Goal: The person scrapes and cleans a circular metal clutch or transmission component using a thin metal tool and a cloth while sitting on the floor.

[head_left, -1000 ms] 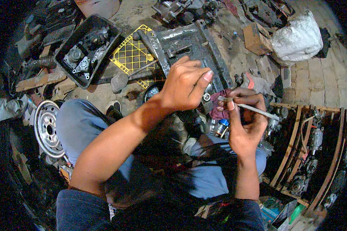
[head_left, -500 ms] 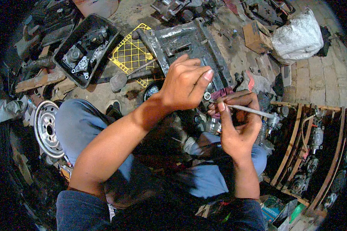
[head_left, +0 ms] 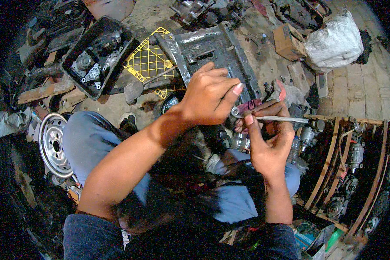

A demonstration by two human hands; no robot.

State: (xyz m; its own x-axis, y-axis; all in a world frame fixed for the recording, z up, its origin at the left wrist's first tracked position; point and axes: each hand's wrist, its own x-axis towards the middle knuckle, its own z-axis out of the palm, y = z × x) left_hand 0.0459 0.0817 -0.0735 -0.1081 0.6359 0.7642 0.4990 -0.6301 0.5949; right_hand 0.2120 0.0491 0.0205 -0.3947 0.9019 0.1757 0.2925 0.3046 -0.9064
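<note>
My left hand [head_left: 210, 97] is closed, thumb pressed against the curled fingers; whatever is inside is hidden. Just off its thumb side, between the hands, shows a small round metal piece [head_left: 235, 111] with a hole in its end. My right hand [head_left: 268, 143] pinches a slim grey metal rod [head_left: 284, 119] between thumb and fingers. The rod's free end points right and lies almost level. A maroon rag [head_left: 249, 105] is bunched by the right fingertips. Beyond both hands, a dark greasy metal plate [head_left: 242, 65] with raised edges rests on the ground.
A black tray [head_left: 69, 71] of metal parts and a yellow plastic grid [head_left: 149, 58] lie far left. A hammer-like tool [head_left: 133, 92] is nearer. The wheel rim [head_left: 55, 145] stands by my left knee. Right are a cardboard box [head_left: 289, 42], white sack [head_left: 336, 41] and wooden rack [head_left: 327, 167].
The rod's free end has swung away from me, from slanting down to nearly level. The round metal piece has shifted slightly right and towards me. The left hand has barely moved.
</note>
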